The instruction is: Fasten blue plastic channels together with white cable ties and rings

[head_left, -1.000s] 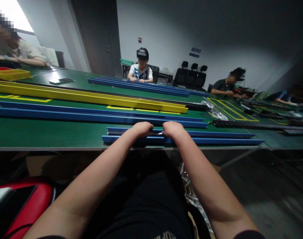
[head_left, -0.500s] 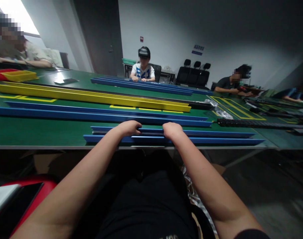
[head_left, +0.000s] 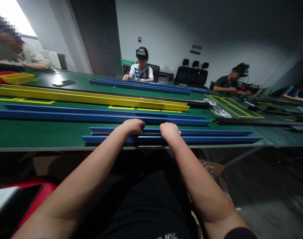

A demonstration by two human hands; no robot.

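Observation:
A long blue channel (head_left: 216,139) with two raised walls lies on the green table along its near edge. My left hand (head_left: 134,126) is over the channel's middle, fingers curled down and closed. Just right of it, my right hand (head_left: 169,130) is closed in the same way at the channel's far wall. Both fingertips are hidden, so what they grip cannot be made out. A tiny white bit (head_left: 179,132) shows beside my right hand. Inside the channel runs a pale, thin line, too small to name.
Beyond lie another blue channel (head_left: 54,114), a yellow channel (head_left: 91,98) and more blue channels (head_left: 141,86). Black slotted strips (head_left: 241,121) are at the right. Yellow and red trays (head_left: 18,78) stand far left. Several people sit around the table. A red stool (head_left: 48,186) is at my lower left.
My left hand has slid right along the channel and my right hand slightly left, so they are closer together. The tiny white bit now shows beside my right hand.

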